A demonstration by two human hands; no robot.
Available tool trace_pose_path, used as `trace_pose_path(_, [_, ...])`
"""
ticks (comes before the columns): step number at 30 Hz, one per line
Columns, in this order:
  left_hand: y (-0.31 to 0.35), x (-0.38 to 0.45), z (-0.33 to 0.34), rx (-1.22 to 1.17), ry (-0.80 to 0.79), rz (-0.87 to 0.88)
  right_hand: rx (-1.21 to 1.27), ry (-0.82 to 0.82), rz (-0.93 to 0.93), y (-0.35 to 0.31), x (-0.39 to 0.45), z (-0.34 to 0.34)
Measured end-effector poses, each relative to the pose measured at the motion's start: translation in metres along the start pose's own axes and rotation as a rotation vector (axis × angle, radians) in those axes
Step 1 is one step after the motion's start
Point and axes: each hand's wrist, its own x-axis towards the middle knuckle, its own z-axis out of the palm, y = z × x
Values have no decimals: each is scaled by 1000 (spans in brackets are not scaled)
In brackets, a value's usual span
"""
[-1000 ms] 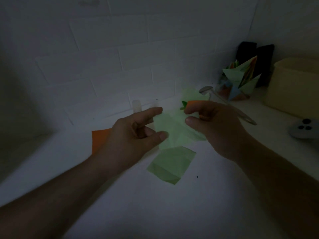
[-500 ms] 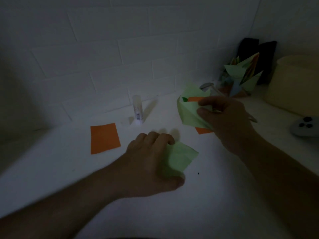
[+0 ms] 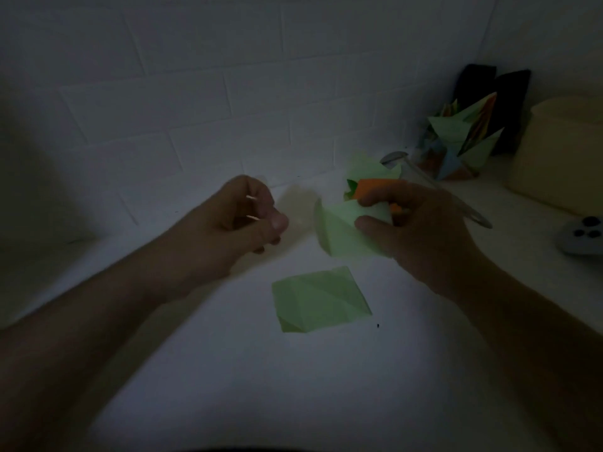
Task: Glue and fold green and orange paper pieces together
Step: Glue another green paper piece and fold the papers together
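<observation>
The room is dim, and both of the person's hands hang over a white table (image 3: 228, 370) set against a white brick wall (image 3: 195, 93). The right hand (image 3: 421, 236) grasps a folded green and orange paper piece (image 3: 346, 223): the thumb presses on the pale green flap from the near side, and the other fingers curl over the orange part at the top. Opposite it, apart from the paper, the left hand (image 3: 241, 216) has its fingers curled in toward the palm with the thumb laid across them; whether anything small is caught inside I cannot tell. Below the gap between the two sets of fingertips, a second creased green sheet (image 3: 319, 301) lies flat on the table, untouched. Beyond the right fingers stands a cluster of folded coloured paper models (image 3: 463, 138), with a cream box (image 3: 561, 151) farther to that side and a grey controller (image 3: 584, 236) just beside the right wrist.
</observation>
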Motion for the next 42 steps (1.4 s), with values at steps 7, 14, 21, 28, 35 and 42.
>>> trace_pose_path(7, [-15,-9,26,15,-37,99,-145,-164,-109,-13,-15,12])
trace_pose_path(14, [-23,-23,32,-76,34,-16,185,-402,127,-13,-16,3])
trace_pose_path(21, [-11,-24,27,13,63,-161,111,-508,198,-10,-15,2])
trace_pose_path(28, [-12,-25,21,199,0,-201,-1,-538,166,-9,-18,6])
trace_pose_path(35, [-5,-29,22,289,-97,-293,-119,-562,120,-5,-19,7])
trace_pose_path(42, [-9,-27,24,343,-84,-275,-243,-574,96,-2,-18,9])
